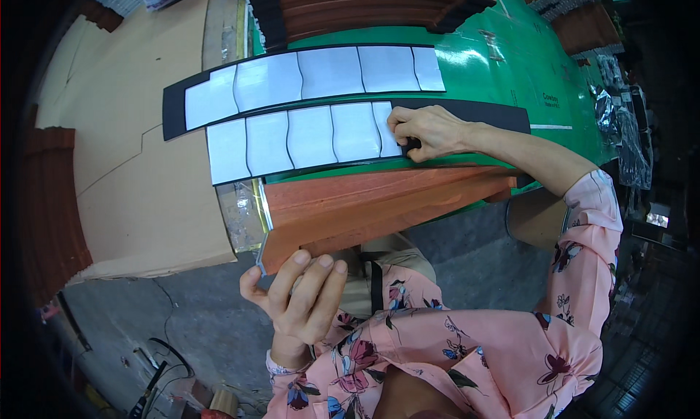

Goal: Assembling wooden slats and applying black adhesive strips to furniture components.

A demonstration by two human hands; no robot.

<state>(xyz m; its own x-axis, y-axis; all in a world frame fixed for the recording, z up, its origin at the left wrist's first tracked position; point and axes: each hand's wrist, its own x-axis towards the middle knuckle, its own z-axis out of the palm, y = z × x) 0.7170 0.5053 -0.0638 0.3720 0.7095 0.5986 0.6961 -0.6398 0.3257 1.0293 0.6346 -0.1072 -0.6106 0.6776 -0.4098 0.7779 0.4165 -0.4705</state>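
Note:
My right hand (435, 131) is bent over a long black strip (488, 117), its fingers closed at the end of a row of white, wavy-edged pieces (310, 136). Something dark shows between thumb and fingers, too hidden to name. A second black strip (173, 111) with similar white pieces (268, 78) lies just beyond. Nearer to me, a reddish-brown panel (350, 213) stands tilted along the table's near edge. My left hand (302, 291) is at its lower left corner, fingers apart and fingertips against or very close to its edge.
Stacked reddish-brown panels (364, 10) stand at the back, with more at the left (55, 200). Brown cardboard (146, 171) covers the table's left part, and a green sheet (503, 61) its right. Clear plastic wrapping (634, 149) hangs at the far right.

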